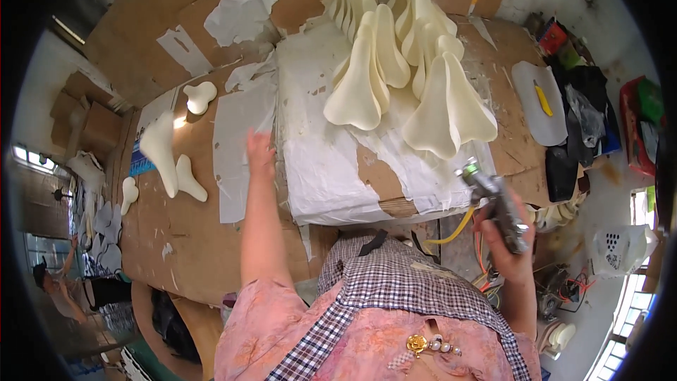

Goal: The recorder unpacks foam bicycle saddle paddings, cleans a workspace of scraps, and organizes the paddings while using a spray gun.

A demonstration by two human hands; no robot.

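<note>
My right hand [505, 240] is closed round a metal spray gun [497, 204], its nozzle towards the saddle-shaped cream foam pads [451, 109]. My left hand [261, 152] is over a grey-white sheet [243, 169] on the cardboard-covered table; it is blurred, but its fingers look apart and nothing shows in them. To its left, a long foam pad [162, 154] has smeared edges. Near that pad are a narrow foam pad [189, 180], a small one [129, 194] and a rounded one [200, 97]. More saddle-shaped pads [360, 77] stand in rows on the white-covered raised block [317, 169].
A yellow hose [455, 229] runs below the block's front edge near the spray gun. At the right lie a yellow-handled cutter [543, 99] on a pale pad, dark cloth [560, 176] and a red crate [638, 127]. Another person [60, 286] is far left.
</note>
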